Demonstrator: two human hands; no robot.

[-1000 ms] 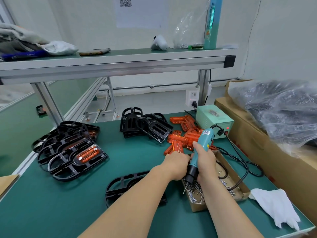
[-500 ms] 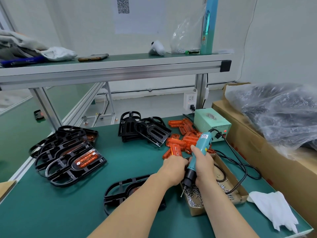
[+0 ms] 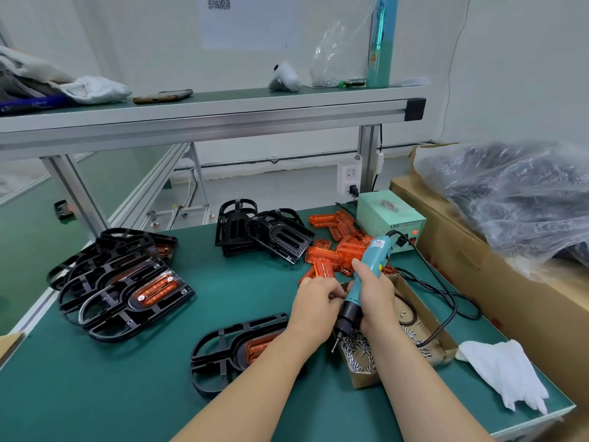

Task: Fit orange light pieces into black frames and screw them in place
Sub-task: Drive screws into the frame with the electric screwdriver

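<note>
Now my right hand (image 3: 374,298) grips the teal screwdriver (image 3: 363,282) over the screw box (image 3: 411,333); my left hand (image 3: 314,306) pinches at its barrel, above the black frame (image 3: 229,349).

I count one screwdriver (image 3: 366,275) in my grip, one power box (image 3: 387,213), one screw tray (image 3: 424,327), one cloth (image 3: 503,374), one frame (image 3: 229,349) before me, two frame stacks (image 3: 121,282) (image 3: 261,232), and perhaps a dozen heaped orange pieces (image 3: 338,247).
</note>
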